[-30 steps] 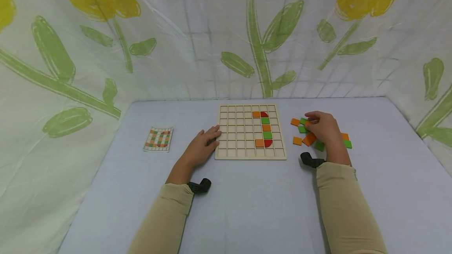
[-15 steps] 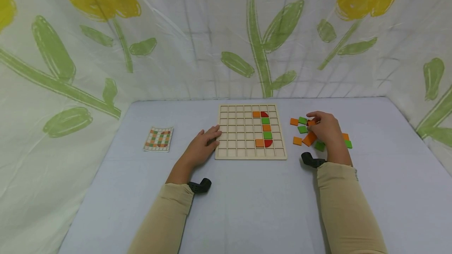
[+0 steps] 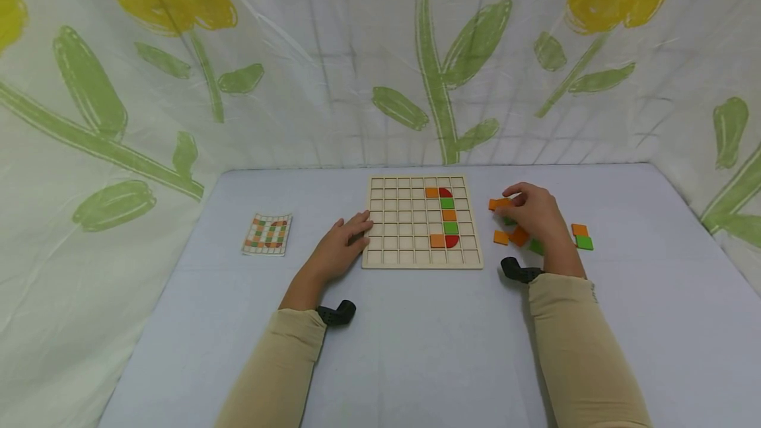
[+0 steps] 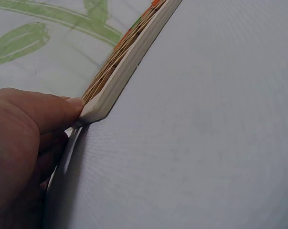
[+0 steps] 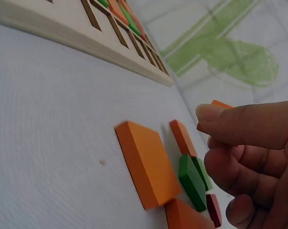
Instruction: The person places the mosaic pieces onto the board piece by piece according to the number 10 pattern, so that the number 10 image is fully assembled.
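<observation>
My left hand (image 3: 337,248) rests at the left edge of the wooden grid board (image 3: 395,223), its thumb and fingertips touching the frame; the left wrist view shows the thumb against a corner. An orange square tile (image 5: 222,103) is pinched between thumb and fingers of my right hand (image 3: 538,215), raised over the loose tiles right of the board. Set in the board are a red quarter-round tile (image 3: 452,242), another at the top, and orange and green squares between and beside them. Below the right hand lie a green tile (image 5: 192,183) and an orange tile (image 5: 146,164).
A small pattern card (image 3: 266,235) with a coloured grid lies left of the board. At the far right lie a green square (image 3: 584,243) and an orange square (image 3: 579,230). A flowered curtain (image 3: 285,124) hangs behind the table.
My right hand has moved left toward the board, carrying the orange tile up from the loose pile. Tiles at the far right are now uncovered. The left hand and board have stayed put.
</observation>
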Motion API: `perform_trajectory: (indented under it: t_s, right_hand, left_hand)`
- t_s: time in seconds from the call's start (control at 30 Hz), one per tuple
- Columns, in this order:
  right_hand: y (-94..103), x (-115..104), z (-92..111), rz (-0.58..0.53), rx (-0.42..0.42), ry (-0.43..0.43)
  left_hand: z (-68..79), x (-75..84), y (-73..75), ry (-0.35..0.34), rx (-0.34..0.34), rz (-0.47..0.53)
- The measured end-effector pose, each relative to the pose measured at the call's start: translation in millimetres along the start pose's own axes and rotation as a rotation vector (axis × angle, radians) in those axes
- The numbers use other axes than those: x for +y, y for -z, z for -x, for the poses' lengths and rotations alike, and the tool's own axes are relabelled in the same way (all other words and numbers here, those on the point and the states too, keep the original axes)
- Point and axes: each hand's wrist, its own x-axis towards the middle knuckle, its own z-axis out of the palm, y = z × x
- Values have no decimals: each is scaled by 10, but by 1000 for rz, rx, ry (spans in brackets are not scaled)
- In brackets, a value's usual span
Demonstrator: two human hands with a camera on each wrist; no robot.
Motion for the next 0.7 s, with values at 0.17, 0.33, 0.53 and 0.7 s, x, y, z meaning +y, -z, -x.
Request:
perform_trajectory:
  t_s: [0.17,0.33,0.53,0.7]
  right_hand:
    - [-140,-175,-5,-5,-43,49]
    - [-313,-380,7,-27,-81,131]
    - [-541,-590,4,17,-92,272]
    - [-646,-686,14,46,-78,306]
  left_hand:
    - [3,-6,2,-4,1,2]
    - [-1,-18,1,-15,5,-6]
    - [3,-30,11,-14,8,8]
    - [-1,-36,13,-24,-2,14]
